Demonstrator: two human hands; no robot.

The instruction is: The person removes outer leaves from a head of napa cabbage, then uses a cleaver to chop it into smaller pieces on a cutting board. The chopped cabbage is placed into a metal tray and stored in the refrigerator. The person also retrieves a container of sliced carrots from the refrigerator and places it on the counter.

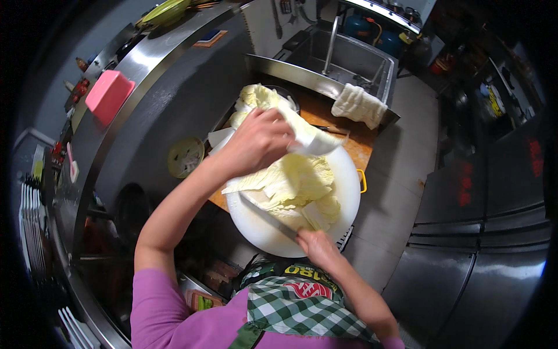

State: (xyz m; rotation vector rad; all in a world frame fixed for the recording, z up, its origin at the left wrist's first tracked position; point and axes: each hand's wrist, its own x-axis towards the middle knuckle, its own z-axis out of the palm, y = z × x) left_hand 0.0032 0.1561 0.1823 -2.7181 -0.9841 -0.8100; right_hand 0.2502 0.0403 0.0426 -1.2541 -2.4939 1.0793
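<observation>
A round white cutting board lies in front of me with several napa cabbage leaves spread over it. Above its far side, my left hand grips a pale napa cabbage leaf, which looks blurred. My right hand is closed round the handle of a kitchen knife, whose blade lies low over the board's near left part, beside the leaves. More napa cabbage stands beyond my left hand, next to a partly hidden round container.
A stainless steel sink with a white towel over its edge is at the back. A yellowish bowl with white pieces sits left of the board. A pink plastic container rests on the left counter. Steel cabinets stand at right.
</observation>
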